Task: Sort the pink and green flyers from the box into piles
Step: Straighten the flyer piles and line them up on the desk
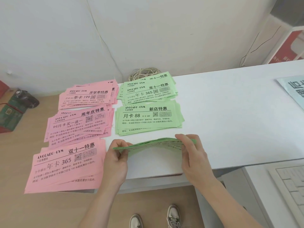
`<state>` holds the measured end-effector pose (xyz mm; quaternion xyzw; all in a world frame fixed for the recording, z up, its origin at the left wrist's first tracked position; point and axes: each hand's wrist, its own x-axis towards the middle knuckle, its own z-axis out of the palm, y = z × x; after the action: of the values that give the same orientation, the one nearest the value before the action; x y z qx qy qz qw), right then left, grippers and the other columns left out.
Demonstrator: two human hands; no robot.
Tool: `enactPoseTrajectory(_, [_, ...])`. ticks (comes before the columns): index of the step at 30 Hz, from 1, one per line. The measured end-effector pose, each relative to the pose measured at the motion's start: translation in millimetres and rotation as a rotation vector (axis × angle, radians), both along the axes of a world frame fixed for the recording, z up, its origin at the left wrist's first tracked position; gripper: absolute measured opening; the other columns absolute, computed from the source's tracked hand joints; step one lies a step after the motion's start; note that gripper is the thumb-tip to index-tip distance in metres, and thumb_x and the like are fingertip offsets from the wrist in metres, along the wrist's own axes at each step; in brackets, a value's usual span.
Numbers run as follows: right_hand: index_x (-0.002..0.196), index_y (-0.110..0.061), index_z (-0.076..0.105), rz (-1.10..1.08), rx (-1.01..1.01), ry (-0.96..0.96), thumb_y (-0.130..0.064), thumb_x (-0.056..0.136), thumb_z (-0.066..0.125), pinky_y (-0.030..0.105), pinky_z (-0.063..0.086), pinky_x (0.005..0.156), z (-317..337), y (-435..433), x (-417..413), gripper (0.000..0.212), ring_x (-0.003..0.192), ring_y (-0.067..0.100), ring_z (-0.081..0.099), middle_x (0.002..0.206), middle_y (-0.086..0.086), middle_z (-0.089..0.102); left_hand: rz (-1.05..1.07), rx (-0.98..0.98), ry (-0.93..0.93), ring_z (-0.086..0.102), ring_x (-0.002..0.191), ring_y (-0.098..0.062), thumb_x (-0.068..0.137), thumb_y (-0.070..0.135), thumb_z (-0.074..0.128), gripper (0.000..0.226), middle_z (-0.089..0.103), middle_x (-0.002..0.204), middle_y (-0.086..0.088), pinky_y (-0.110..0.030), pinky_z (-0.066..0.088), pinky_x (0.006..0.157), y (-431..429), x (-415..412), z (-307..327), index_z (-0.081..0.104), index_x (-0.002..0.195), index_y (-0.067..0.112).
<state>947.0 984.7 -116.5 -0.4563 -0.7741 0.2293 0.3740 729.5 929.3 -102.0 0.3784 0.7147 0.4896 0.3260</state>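
Observation:
A stack of green flyers (148,144) is held nearly edge-on just above the white table (230,120), bowed upward in the middle. My left hand (115,158) pinches its left end and my right hand (192,153) grips its right end. Behind it lie two green piles, one near (148,117) and one far (148,89). Three pink piles sit to the left: near (65,167), middle (77,124) and far (88,96).
A coil of pale string (141,74) lies against the wall behind the green piles. A light blue printed sheet (292,89) is at the table's right edge, a keyboard (289,186) lower right. A dark green box (11,111) stands on the floor at left.

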Motion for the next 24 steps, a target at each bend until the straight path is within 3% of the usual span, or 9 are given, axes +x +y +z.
enactPoseTrajectory(3, [0.126,-0.043,0.037,0.009,-0.015,0.003,0.012,0.083,0.043,0.037,0.052,0.056,1.9,2.5,2.6,0.070,0.068,0.025,0.054,0.102,0.001,0.048,0.041,-0.026,0.065,0.056,0.073,-0.009,0.088,-0.016,0.047,0.036,0.064,0.078,0.010,-0.005,0.038,0.062,-0.1,3.9,8.7,0.050,0.086,0.020])
enactPoseTrajectory(6, [0.123,-0.046,0.043,0.053,-0.230,0.081,0.012,0.087,0.043,0.020,0.048,0.072,17.5,9.7,7.3,0.068,0.088,0.002,0.056,0.106,-0.008,0.053,0.060,-0.121,0.073,0.061,0.084,0.001,0.089,-0.007,0.055,0.036,0.066,0.092,0.011,-0.006,0.041,0.062,-1.1,3.3,19.3,0.050,0.106,0.024])
enactPoseTrajectory(9, [0.124,-0.038,0.044,0.090,-0.505,-0.028,0.007,0.090,0.042,0.009,0.039,0.061,26.4,17.8,13.2,0.056,0.071,-0.007,0.053,0.108,-0.012,0.056,-0.017,-0.292,0.253,0.057,0.078,0.001,0.084,0.002,0.066,0.057,0.058,0.093,0.013,-0.016,0.041,0.063,-8.2,-0.2,21.0,0.039,0.127,0.029])
enactPoseTrajectory(12, [0.123,-0.035,0.043,0.074,-0.604,-0.144,0.005,0.088,0.039,0.015,0.037,0.059,27.6,22.1,13.6,0.053,0.077,-0.001,0.050,0.111,-0.006,0.056,-0.173,-0.311,0.659,0.052,0.102,-0.016,0.078,0.012,0.071,0.076,0.047,0.114,0.005,-0.028,0.040,0.086,-17.1,-2.9,18.5,0.030,0.141,0.027])
enactPoseTrajectory(15, [0.124,-0.035,0.041,0.065,-0.639,-0.224,0.004,0.087,0.039,0.019,0.040,0.059,30.3,23.0,10.9,0.054,0.080,0.009,0.053,0.113,-0.001,0.054,-0.440,-0.249,0.859,0.021,0.137,-0.017,0.077,0.040,0.074,0.085,0.025,0.151,0.004,-0.031,0.019,0.114,-12.9,-0.9,22.0,0.026,0.146,0.031])
enactPoseTrajectory(18, [0.132,-0.033,0.036,0.076,-0.614,-0.321,0.002,0.087,0.039,0.029,0.047,0.074,32.2,22.0,8.2,0.057,0.093,0.017,0.052,0.115,0.003,0.050,-0.747,-0.339,1.012,-0.010,0.146,-0.017,0.071,0.066,0.065,0.104,-0.010,0.159,0.009,-0.040,-0.002,0.120,0.4,10.7,21.4,0.003,0.150,0.038])
enactPoseTrajectory(20, [0.138,-0.032,0.032,0.082,-0.598,-0.366,0.000,0.089,0.038,0.030,0.048,0.076,36.0,20.6,6.0,0.059,0.094,0.019,0.052,0.113,0.002,0.046,-0.806,-0.370,1.031,-0.011,0.146,-0.017,0.069,0.067,0.066,0.107,-0.009,0.159,0.006,-0.044,-0.005,0.119,8.8,15.8,20.5,0.000,0.149,0.038])
enactPoseTrajectory(24, [0.143,-0.029,0.025,0.055,-0.535,-0.537,-0.013,0.091,0.044,0.037,0.051,0.079,44.8,17.8,3.0,0.058,0.095,0.025,0.056,0.115,0.002,0.040,-0.796,-0.319,1.070,0.007,0.142,-0.016,0.067,0.065,0.067,0.103,0.011,0.152,0.004,-0.045,-0.001,0.119,13.8,15.9,19.7,0.010,0.148,0.036])
